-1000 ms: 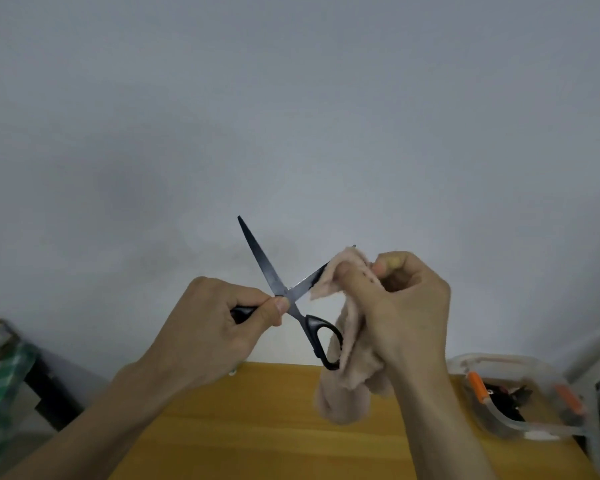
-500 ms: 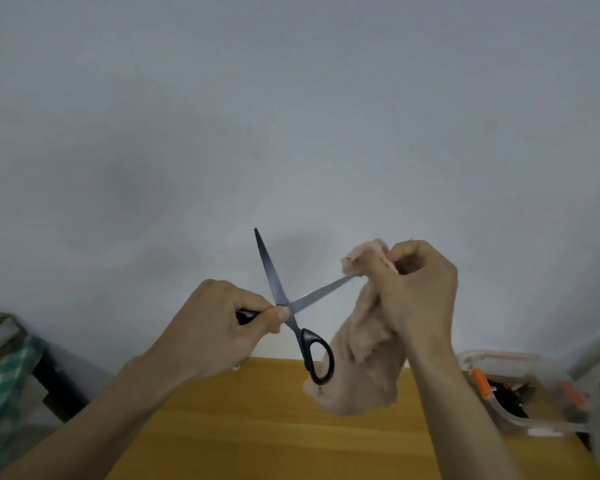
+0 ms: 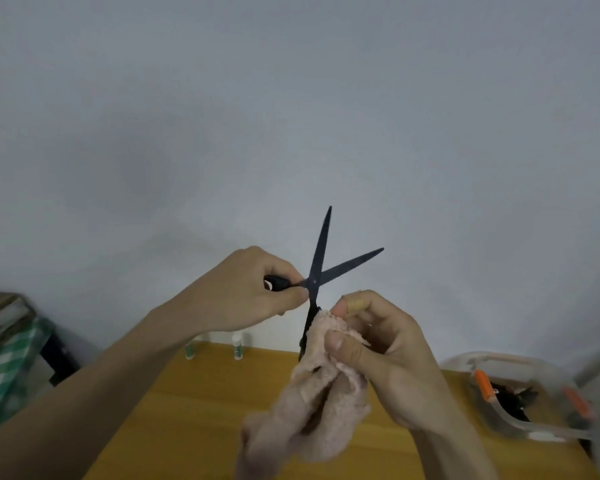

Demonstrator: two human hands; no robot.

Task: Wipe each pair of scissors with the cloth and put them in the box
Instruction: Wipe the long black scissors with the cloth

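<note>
A pair of black scissors (image 3: 321,252) is held up in front of the wall, its blades spread apart and pointing upward. My left hand (image 3: 253,292) grips one handle loop, just left of the pivot. My right hand (image 3: 378,351) holds a pinkish cloth (image 3: 309,414) wrapped around the other handle, which points down; that handle is mostly hidden in the cloth. The clear plastic box (image 3: 520,407) with orange latches stands on the wooden table (image 3: 194,410) at the right, with dark scissors inside.
Two small white bottles (image 3: 238,346) stand at the table's far edge by the wall. A green checked fabric (image 3: 4,362) lies off the table at the left. A white object edge shows at the far right.
The scissors have turned so the blades point more upright. My right hand slid the cloth off the right blade and down onto the lower handle. The view tilted down a little.
</note>
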